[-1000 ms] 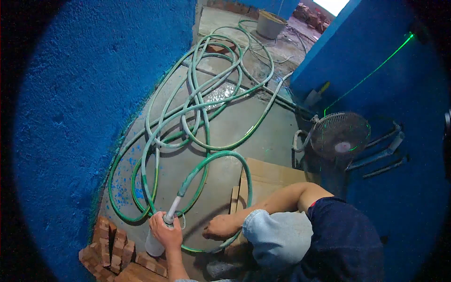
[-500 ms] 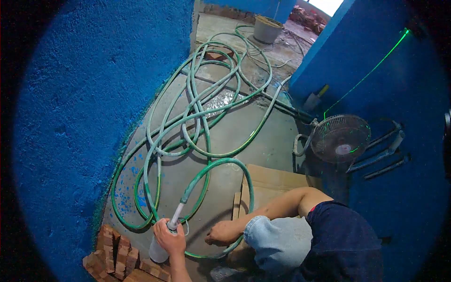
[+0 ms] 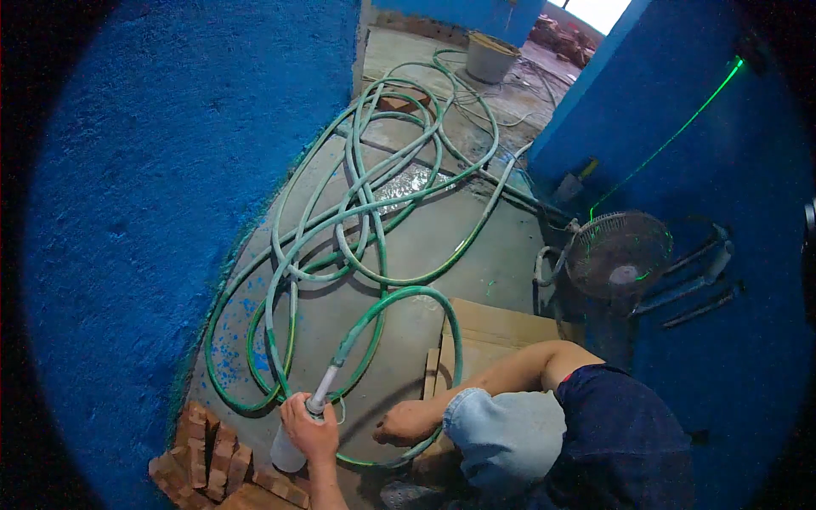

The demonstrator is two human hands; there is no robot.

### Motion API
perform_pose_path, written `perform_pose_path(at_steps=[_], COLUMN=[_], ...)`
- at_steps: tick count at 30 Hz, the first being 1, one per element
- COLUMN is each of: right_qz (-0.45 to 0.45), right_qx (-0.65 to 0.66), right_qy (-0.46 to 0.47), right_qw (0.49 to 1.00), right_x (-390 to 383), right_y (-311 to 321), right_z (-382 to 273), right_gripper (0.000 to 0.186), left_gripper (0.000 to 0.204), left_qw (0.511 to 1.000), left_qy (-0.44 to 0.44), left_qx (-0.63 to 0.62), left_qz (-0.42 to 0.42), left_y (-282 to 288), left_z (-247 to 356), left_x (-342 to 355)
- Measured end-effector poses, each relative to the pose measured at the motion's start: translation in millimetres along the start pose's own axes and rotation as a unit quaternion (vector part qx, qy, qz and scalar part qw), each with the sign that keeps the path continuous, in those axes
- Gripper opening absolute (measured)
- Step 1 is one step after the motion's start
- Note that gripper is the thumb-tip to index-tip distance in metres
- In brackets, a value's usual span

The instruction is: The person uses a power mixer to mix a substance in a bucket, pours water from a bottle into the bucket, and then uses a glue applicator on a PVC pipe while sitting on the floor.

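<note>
My left hand grips a pale cylindrical bottle at its neck, where a white tube joins the looping green hose. Beside it, a co-worker in a light blue head covering and dark shirt bends low, bare arm stretched left. Their hand hangs near the hose loop, fingers partly hidden. Cardboard lies under that arm on the grey floor. My right hand is out of sight.
Stacked bricks lie lower left against the blue wall. Tangled hose covers the floor ahead. A fan and trowel stand by the right wall, with a green laser line above. A bucket stands farther back.
Compared with a second ago, my left hand and the bottle sit slightly lower and to the right, still joined to the hose. The co-worker has barely moved.
</note>
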State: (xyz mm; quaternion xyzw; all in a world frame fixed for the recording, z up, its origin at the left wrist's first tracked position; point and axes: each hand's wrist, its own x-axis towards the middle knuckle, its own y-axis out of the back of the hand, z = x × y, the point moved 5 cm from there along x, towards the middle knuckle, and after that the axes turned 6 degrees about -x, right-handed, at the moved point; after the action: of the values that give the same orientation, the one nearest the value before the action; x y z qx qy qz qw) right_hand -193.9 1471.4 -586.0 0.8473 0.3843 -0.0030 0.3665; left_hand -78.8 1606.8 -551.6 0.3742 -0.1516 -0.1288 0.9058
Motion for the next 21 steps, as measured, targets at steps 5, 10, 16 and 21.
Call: perform_pose_path(at_steps=[5,10,16,21], right_qz=[0.001,-0.012,-0.005,0.011], right_qx=[-0.009,0.013,0.01,0.011], right_qy=[0.005,-0.013,-0.003,-0.003], right_qw=[1.0,1.0,1.0,1.0], right_x=[1.9,-0.5,-2.4,-1.5], right_y=[-7.6,-2.2,-2.8,-2.6], right_z=[4.8,2.2,4.4,3.7], right_gripper=[0.017,0.017,0.016,0.014], left_gripper=[0.031,0.03,0.029,0.029], left_qw=[1.0,1.0,1.0,1.0], left_qy=[-0.001,-0.002,-0.019,-0.02], left_qx=[-0.016,-0.011,0.0,0.006], left_qz=[0.002,0.0,0.011,0.014], left_y=[2.0,2.8,0.9,2.1], left_z=[0.8,5.3,5.2,7.4], left_x=[0.0,1.0,0.0,0.3])
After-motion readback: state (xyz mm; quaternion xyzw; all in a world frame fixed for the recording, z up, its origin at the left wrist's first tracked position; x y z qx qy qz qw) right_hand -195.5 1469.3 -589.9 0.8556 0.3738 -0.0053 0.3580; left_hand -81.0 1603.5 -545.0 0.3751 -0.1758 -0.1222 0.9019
